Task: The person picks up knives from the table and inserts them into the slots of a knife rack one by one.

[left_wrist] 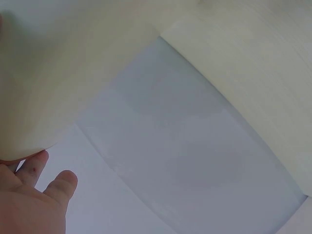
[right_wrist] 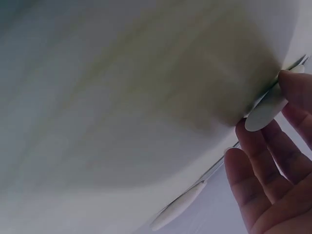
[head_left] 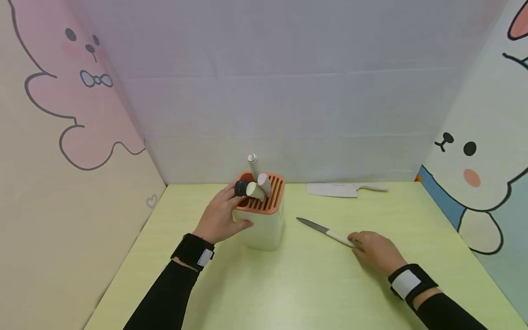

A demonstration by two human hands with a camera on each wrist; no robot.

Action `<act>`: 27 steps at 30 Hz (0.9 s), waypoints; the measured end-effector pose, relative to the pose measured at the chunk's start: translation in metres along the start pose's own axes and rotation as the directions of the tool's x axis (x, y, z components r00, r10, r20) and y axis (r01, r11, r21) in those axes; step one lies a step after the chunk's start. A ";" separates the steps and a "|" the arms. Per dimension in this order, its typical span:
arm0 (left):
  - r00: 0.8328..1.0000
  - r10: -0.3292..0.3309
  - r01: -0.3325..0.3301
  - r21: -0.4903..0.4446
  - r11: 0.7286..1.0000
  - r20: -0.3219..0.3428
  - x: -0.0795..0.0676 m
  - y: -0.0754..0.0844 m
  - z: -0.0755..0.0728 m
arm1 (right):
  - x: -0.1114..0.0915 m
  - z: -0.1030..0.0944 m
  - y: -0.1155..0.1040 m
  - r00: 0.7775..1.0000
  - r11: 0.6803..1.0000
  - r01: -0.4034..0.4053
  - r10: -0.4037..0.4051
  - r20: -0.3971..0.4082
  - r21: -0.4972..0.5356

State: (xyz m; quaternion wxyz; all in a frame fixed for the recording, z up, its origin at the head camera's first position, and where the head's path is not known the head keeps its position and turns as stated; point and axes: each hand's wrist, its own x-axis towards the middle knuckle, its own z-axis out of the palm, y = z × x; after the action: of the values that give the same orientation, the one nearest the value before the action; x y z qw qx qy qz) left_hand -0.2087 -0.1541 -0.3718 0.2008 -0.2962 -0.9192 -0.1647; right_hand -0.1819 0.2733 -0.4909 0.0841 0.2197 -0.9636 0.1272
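Observation:
A white knife block (head_left: 261, 231) with an orange slotted top (head_left: 273, 201) stands on the table, several handles sticking out of it. My left hand (head_left: 224, 213) holds it at the upper left side, thumb across the front, fingers by the rim beside a black-ended handle (head_left: 242, 188). In the left wrist view the fingers (left_wrist: 34, 168) touch the pale block wall (left_wrist: 29, 122). To the right, my right hand (head_left: 377, 250) pinches the white handle of a kitchen knife (head_left: 317, 226), low over the table, blade pointing left. Its handle (right_wrist: 265, 112) shows between thumb and fingers in the right wrist view.
A cleaver (head_left: 334, 189) with a white handle lies along the back of the pale yellow table (head_left: 297, 293), near the back wall (head_left: 288, 91). Panels with cartoon animals (head_left: 95, 114) stand at both sides.

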 end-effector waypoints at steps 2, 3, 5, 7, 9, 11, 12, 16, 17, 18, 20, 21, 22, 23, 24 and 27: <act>1.000 -0.004 0.004 -0.003 1.000 0.002 0.000 0.000 0.000 | -0.001 0.001 0.000 1.000 1.000 -0.001 0.001 -0.014 0.003; 1.000 -0.005 0.005 -0.006 1.000 0.002 0.000 0.001 0.000 | -0.001 0.002 0.000 1.000 1.000 0.005 -0.005 -0.021 0.005; 1.000 -0.004 0.004 -0.006 1.000 0.000 0.000 0.001 -0.001 | -0.001 0.002 0.000 0.999 1.000 0.019 -0.019 -0.032 0.001; 1.000 0.000 0.000 -0.012 1.000 -0.002 0.000 0.000 -0.001 | 0.000 0.002 0.000 0.999 1.000 0.029 -0.030 -0.035 -0.003; 1.000 0.009 -0.009 -0.015 1.000 -0.006 0.000 0.000 0.000 | 0.000 0.003 0.000 0.999 0.999 0.035 -0.035 -0.033 -0.002; 1.000 0.017 -0.017 -0.012 1.000 -0.010 0.000 -0.001 0.001 | 0.000 0.003 0.000 0.999 0.999 0.033 -0.033 -0.025 0.006; 1.000 0.020 -0.020 -0.014 1.000 -0.011 0.000 -0.001 0.001 | 0.000 0.003 0.000 0.999 0.999 0.031 -0.031 -0.019 0.010; 1.000 0.020 -0.020 -0.012 1.000 -0.013 0.000 -0.002 0.003 | 0.000 0.000 0.001 1.000 0.998 0.005 -0.005 0.007 0.064; 1.000 0.018 -0.018 -0.014 1.000 -0.013 0.000 -0.002 0.003 | 0.001 -0.001 0.002 1.000 0.995 -0.006 0.004 0.013 0.095; 1.000 0.016 -0.016 -0.015 1.000 -0.013 0.000 -0.002 0.004 | 0.001 -0.002 0.002 1.000 0.991 -0.022 0.020 0.017 0.128; 1.000 0.014 -0.014 -0.014 1.000 -0.015 0.000 -0.002 0.004 | 0.001 -0.005 0.003 0.998 0.978 -0.053 0.049 0.026 0.203; 1.000 0.012 -0.013 -0.014 1.000 -0.016 0.000 -0.003 0.004 | 0.001 -0.006 0.003 0.998 0.967 -0.070 0.065 0.026 0.245; 1.000 0.012 -0.013 -0.014 1.000 -0.017 0.001 -0.003 0.004 | 0.000 -0.008 0.004 0.997 0.955 -0.082 0.078 0.023 0.287; 1.000 0.011 -0.011 -0.013 1.000 -0.016 0.000 -0.003 0.004 | -0.001 -0.009 0.004 0.995 0.938 -0.102 0.098 0.027 0.331; 1.000 0.010 -0.010 -0.013 1.000 -0.016 0.000 -0.003 0.004 | -0.001 -0.010 0.005 0.991 0.916 -0.130 0.125 0.040 0.379; 1.000 0.005 -0.005 -0.016 1.000 -0.014 0.001 -0.003 0.005 | -0.003 -0.013 0.006 0.972 0.796 -0.234 0.206 0.114 0.558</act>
State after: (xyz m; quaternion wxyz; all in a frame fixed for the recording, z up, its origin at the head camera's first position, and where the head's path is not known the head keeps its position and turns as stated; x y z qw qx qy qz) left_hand -0.2123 -0.1542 -0.3760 0.2053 -0.2987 -0.9157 -0.1738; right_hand -0.1808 0.2837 -0.4806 -0.0234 0.1244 -0.9025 0.4117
